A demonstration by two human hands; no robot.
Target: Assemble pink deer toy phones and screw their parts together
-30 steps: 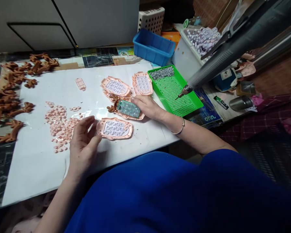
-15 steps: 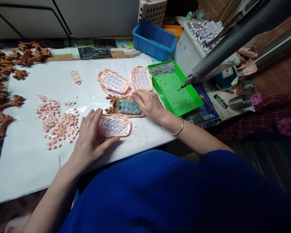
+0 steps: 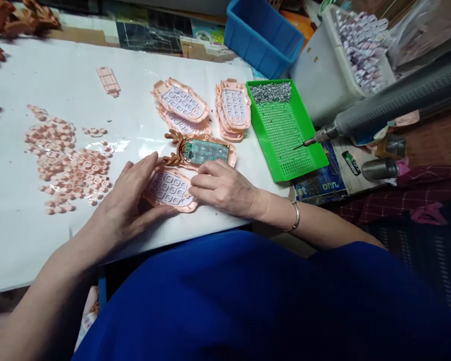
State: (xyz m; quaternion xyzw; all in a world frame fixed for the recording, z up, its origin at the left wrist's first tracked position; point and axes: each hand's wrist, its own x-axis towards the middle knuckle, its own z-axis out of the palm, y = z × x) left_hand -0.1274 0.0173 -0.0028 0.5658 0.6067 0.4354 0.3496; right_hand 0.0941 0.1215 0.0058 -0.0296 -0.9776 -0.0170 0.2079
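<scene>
A pink shell with a pale keypad [image 3: 169, 188] lies on the white sheet close to me. My left hand [image 3: 130, 198] holds its left edge between thumb and fingers. At its right end, my right hand [image 3: 223, 190] has its fingers bent and pressed together; whatever they grip is hidden. Just beyond lies another pink shell with a green circuit board [image 3: 208, 152] and brown antler-shaped parts [image 3: 173, 159] at its left end. Stacked pink shells with pale keypads [image 3: 182, 103] lie farther back, with a second stack [image 3: 233, 108] to their right.
Small pink pieces [image 3: 75, 170] are scattered at left, near a pink grid part [image 3: 108, 81]. A green tray [image 3: 281, 135] with screws lies right, under a screwdriver tip [image 3: 304, 144]. Behind stand a blue bin [image 3: 261, 37] and white container [image 3: 323, 75].
My right hand has moved from the circuit-board shell down to the right end of the near keypad shell. My left hand stays at that shell's left side. The camera view has shifted.
</scene>
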